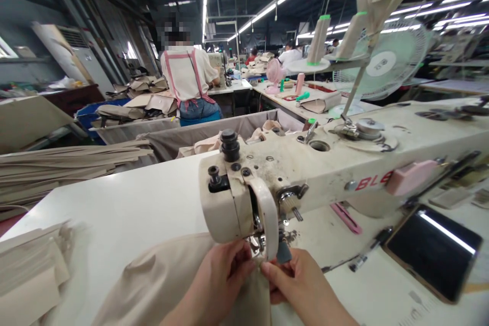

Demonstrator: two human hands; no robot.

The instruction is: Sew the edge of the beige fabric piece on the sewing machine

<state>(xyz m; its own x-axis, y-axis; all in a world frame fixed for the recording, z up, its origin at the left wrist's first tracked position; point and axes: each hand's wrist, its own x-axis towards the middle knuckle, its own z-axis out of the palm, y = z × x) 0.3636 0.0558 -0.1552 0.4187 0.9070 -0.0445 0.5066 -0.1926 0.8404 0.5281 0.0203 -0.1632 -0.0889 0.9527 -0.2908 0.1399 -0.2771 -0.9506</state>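
Observation:
A large piece of beige fabric [164, 270] lies on the white table in front of me, its edge close to the needle area of the sewing machine [229, 204]. Just left of the presser foot [256, 245], my left hand [221, 275] pinches the fabric between thumb and fingers. On the other side, my right hand [294, 277] grips the same fabric's right edge with thumb and bent fingers. The machine head hides the needle, and my hands cover part of the seam edge.
Stacked fabric pieces [34, 275] lie at left on the white tabletop [145, 198]. A tablet-like dark screen [435, 249], a pen [370, 249] and pink snips [346, 218] are at right. Thread cones [319, 41] stand above the machine. A person [189, 76] sits ahead, facing away.

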